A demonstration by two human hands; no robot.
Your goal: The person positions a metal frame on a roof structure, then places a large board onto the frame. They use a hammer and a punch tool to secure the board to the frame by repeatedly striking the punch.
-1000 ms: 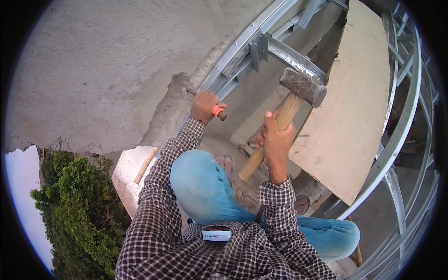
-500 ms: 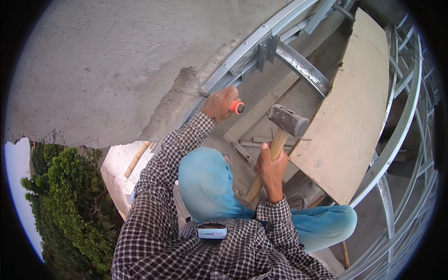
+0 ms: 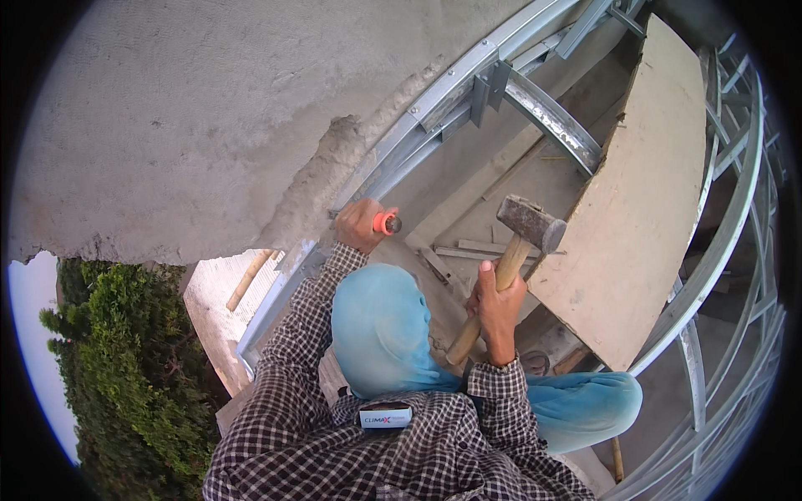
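Note:
My left hand is closed round a chisel with an orange collar and a dark metal striking end that points right. The fist is at the broken edge of the grey plastered wall, beside the metal frame; the chisel's tip is hidden. My right hand grips the wooden handle of a club hammer, thumb lying along the handle. Its worn steel head is raised, to the right of the chisel and apart from it. A rough, chipped strip of mortar runs along the wall's edge.
Galvanised steel framing curves along the wall, and more bars stand at the right. A pale board leans across the frame. Wood strips lie below. Trees and a bamboo pole show at left.
My left hand with the chisel has moved down and left along the wall's edge. The hammer in my right hand has shifted slightly right in view.

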